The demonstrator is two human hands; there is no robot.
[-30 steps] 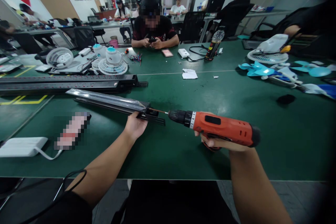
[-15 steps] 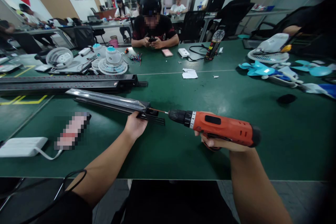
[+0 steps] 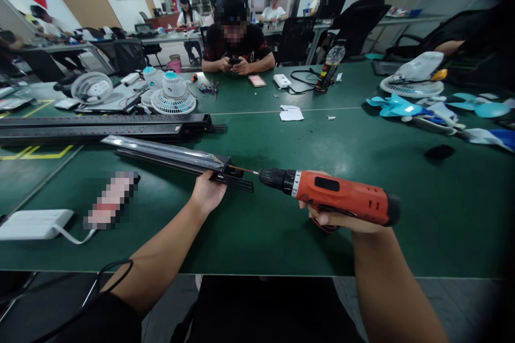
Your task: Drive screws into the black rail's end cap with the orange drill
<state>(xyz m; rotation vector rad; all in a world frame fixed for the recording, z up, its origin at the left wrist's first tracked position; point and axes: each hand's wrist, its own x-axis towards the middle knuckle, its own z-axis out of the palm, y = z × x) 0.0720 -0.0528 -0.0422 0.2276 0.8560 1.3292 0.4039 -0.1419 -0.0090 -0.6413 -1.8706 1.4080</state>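
My right hand is wrapped round the grip of an orange cordless drill held level over the green table. Its thin bit touches the near end of a long black and silver rail that lies slanted on the table. My left hand grips that end of the rail from below, fingers closed on it.
More long black rails lie behind. A white power bank with a cable sits at the left front. Small white fans, paper scraps, a bottle and blue fan blades lie further back. A person sits opposite.
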